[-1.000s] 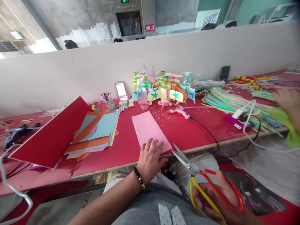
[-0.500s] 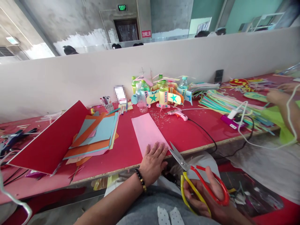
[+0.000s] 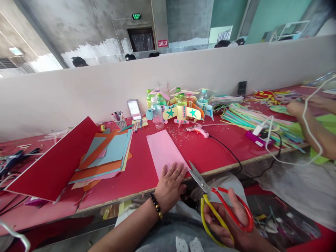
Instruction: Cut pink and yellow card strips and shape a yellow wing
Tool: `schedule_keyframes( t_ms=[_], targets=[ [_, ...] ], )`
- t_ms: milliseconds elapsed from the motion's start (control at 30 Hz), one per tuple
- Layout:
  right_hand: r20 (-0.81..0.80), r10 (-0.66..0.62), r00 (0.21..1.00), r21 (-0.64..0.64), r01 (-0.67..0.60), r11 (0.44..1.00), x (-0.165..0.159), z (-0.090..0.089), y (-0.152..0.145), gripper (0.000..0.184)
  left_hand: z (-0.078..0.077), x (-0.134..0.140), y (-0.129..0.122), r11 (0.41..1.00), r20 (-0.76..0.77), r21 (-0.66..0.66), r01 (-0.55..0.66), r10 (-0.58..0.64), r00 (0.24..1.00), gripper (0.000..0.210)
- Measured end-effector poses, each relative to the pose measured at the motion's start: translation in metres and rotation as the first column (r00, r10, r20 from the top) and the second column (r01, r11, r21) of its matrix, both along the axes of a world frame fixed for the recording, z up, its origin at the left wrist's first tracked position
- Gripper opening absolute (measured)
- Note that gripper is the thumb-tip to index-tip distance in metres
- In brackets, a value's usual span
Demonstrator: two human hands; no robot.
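Observation:
A pink sheet of paper (image 3: 164,150) lies on the red table, its near end at the table's edge. My left hand (image 3: 172,182) rests flat on that near end, fingers stretched out. In my right hand (image 3: 227,218) is a pair of scissors (image 3: 203,183) with one red and one yellow handle. Their blades are parted and point up and left, with the tips by the paper's near right corner. I cannot tell whether the blades touch the paper.
A pink glue gun (image 3: 197,131) with its black cord lies beyond the paper. Bottle planes (image 3: 181,111) stand at the back. Coloured paper (image 3: 110,150) and a red board (image 3: 57,161) are at left. A purple power strip (image 3: 259,139) and a co-worker's arm (image 3: 312,122) are at right.
The camera view has shifted slightly. My left hand stays flat on the pink paper, and the scissors keep nearly the same place with blades parted. The co-worker's hands at right have moved a little.

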State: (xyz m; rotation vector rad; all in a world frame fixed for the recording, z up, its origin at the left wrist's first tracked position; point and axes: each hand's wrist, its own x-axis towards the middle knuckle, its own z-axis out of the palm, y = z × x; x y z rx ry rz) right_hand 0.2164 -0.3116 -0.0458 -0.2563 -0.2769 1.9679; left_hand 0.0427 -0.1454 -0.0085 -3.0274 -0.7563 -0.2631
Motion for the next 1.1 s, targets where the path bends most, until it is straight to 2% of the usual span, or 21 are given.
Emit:
schedule_keyframes(
  t_ms=[233, 400, 567, 633, 700, 800, 833, 967, 1100],
  targets=[
    [0.031, -0.056, 0.998, -0.043, 0.057, 0.997, -0.007, 0.001, 0.016, 0.093, 0.002, -0.002, 0.001, 1.000, 0.004, 0.017, 0.016, -0.016, 1.000, 0.059],
    [0.000, -0.032, 0.999, -0.034, 0.032, 0.999, -0.009, 0.004, 0.010, 0.099, 0.002, -0.004, 0.001, 0.997, 0.000, -0.036, 0.069, -0.069, 0.998, 0.059],
    [-0.022, -0.042, 0.999, -0.019, 0.041, 0.999, -0.012, 0.006, 0.003, 0.098, 0.021, -0.005, 0.006, 0.985, -0.016, -0.125, 0.115, -0.118, 0.993, 0.055],
    [-0.024, -0.051, 0.998, -0.016, 0.051, 0.999, -0.014, 0.006, 0.003, 0.099, 0.030, -0.001, 0.016, 0.988, -0.011, -0.134, 0.079, -0.081, 0.997, 0.053],
    [-0.022, -0.060, 0.998, -0.020, 0.059, 0.998, -0.015, 0.006, 0.002, 0.099, 0.033, 0.010, 0.029, 0.995, 0.009, -0.094, -0.019, 0.020, 1.000, 0.052],
    [-0.013, -0.071, 0.997, -0.033, 0.071, 0.997, -0.017, 0.010, 0.000, 0.100, 0.024, 0.032, 0.051, 0.990, -0.021, -0.056, -0.133, 0.132, 0.991, 0.057],
    [-0.010, -0.077, 0.997, -0.038, 0.077, 0.996, -0.017, 0.011, 0.000, 0.101, 0.019, 0.039, 0.057, 0.989, -0.041, -0.054, -0.139, 0.137, 0.990, 0.059],
    [-0.009, -0.109, 0.994, -0.048, 0.108, 0.993, -0.018, 0.013, -0.002, 0.104, 0.000, 0.056, 0.066, 0.996, -0.053, 0.005, -0.086, 0.086, 0.995, 0.063],
    [-0.007, -0.136, 0.991, -0.058, 0.135, 0.989, -0.021, 0.010, -0.001, 0.108, -0.003, 0.058, 0.065, 0.998, -0.051, 0.035, -0.047, 0.049, 0.998, 0.065]
  ],
)
